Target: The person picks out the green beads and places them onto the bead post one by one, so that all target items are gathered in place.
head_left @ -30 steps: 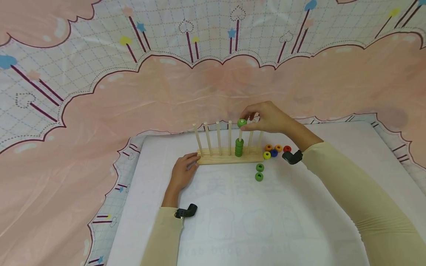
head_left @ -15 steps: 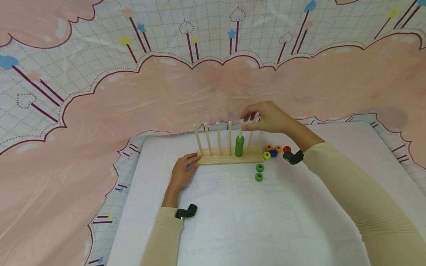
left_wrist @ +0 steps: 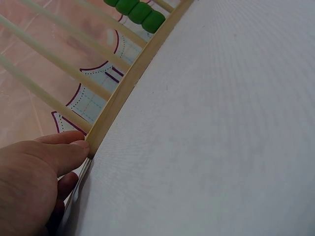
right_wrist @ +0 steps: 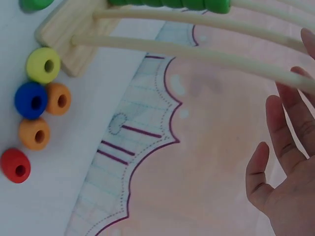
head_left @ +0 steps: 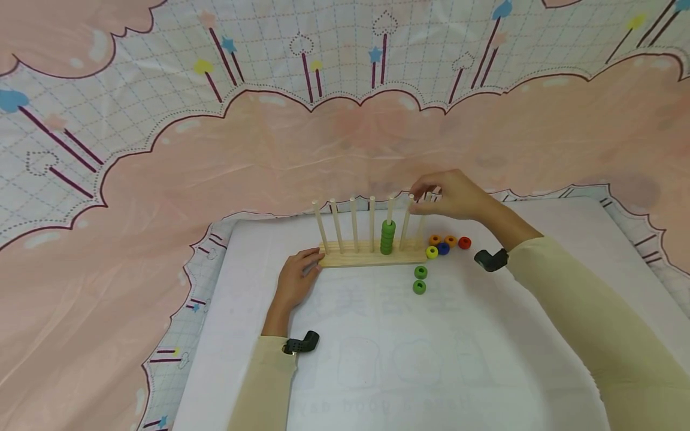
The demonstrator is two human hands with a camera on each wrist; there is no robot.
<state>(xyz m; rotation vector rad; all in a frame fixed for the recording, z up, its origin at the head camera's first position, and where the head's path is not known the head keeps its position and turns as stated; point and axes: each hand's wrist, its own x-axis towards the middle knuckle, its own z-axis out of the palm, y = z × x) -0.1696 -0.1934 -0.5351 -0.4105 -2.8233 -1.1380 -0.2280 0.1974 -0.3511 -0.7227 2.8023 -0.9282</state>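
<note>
A wooden peg rack (head_left: 372,257) with a row of upright pegs stands on the table. Several green beads (head_left: 387,238) are stacked on one peg right of its middle. My left hand (head_left: 296,278) holds the rack's left end; in the left wrist view its thumb and a finger (left_wrist: 64,147) meet the end of the base. My right hand (head_left: 450,194) hovers at the tops of the right-hand pegs. The right wrist view shows its fingers (right_wrist: 283,123) loosely bent, with no bead seen in them. Two loose green beads (head_left: 420,280) lie in front of the rack.
Beside the rack's right end lie a yellow bead (head_left: 432,252), a blue bead (head_left: 444,248), two orange beads (head_left: 450,240) and a red bead (head_left: 465,242). A white sheet (head_left: 366,359) covers the table, and a patterned pink cloth (head_left: 302,149) spreads behind it.
My right hand let a green bead drop down the peg onto the green stack, then moved right, away from that peg. The left hand stayed on the rack's end.
</note>
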